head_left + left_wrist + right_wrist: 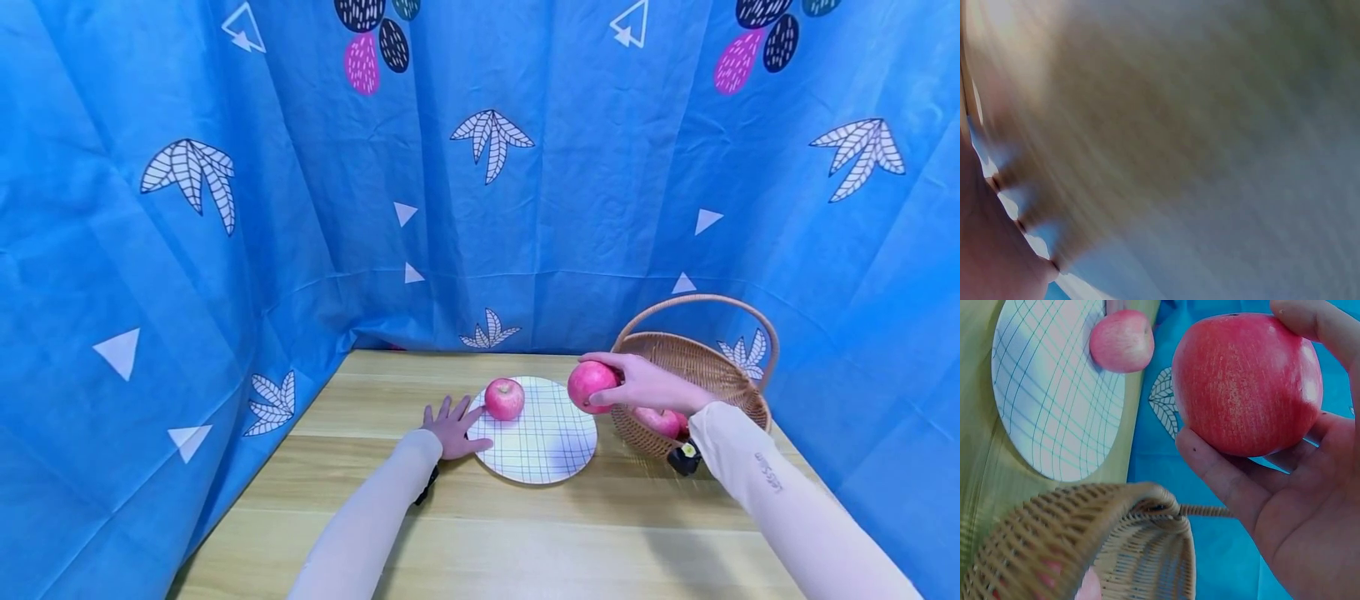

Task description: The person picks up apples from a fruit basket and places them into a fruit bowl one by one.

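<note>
My right hand point(651, 382) grips a red apple point(1247, 384) between thumb and fingers, raised between the plate and the basket. On the left, my left hand point(453, 433) lies with fingers spread, its thumb and index finger over the left rim of a round white plate point(551, 454) with a blue grid pattern. A second apple point(504, 399) sits on that plate near its upper left edge, close to the left fingertips. In the left wrist view, only part of the left hand point(997, 244) shows at the lower left; the rest is blurred.
A wicker basket point(682, 354) with a tall arched handle point(701, 297) stands at the right and holds more apples point(660, 421), partly behind the right wrist. The wooden table point(517, 542) ends at a blue patterned curtain point(487, 233) along the back and sides.
</note>
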### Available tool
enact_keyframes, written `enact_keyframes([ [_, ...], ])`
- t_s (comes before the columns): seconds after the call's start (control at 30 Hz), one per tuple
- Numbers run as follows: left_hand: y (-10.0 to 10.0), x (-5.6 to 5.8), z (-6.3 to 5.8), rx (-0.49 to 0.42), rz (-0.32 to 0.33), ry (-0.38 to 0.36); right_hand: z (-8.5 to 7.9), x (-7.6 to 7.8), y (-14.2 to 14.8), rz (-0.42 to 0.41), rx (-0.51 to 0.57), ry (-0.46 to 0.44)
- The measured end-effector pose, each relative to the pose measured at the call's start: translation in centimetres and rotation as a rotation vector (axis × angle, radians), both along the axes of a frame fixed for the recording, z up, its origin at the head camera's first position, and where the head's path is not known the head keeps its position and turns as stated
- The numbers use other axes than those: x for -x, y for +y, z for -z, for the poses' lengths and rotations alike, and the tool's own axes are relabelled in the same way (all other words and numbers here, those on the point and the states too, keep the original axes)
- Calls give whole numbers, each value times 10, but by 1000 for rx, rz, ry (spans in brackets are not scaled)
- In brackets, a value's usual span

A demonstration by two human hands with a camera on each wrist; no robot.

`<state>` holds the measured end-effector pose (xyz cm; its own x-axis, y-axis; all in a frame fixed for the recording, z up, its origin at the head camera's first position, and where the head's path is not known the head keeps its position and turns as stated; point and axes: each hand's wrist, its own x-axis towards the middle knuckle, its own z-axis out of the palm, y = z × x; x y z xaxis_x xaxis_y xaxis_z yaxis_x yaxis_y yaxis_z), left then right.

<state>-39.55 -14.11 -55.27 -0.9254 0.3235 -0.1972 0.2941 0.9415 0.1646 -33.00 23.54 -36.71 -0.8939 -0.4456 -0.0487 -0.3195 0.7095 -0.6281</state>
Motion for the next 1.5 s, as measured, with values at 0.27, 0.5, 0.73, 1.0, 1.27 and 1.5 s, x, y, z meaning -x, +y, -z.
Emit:
enact_keyframes([
  [0.27,3,-1,-2,-2,2,21,4,13,-13,-22,17,20],
  [0.5,3,0,-2,12,2,31,10,26,-24,-42,64,20],
  [0.73,2,-2,-3,-2,4,22,17,35,-33,-17,74,-3],
  [1.0,0,0,3,4,5,24,24,41,-46,34,43,-9],
  [1.27,0,-2,-1,-2,3,27,34,50,-54,60,-16,25],
  [1.5,0,-2,1,-2,3,35,44,56,-58,71,-12,-14],
])
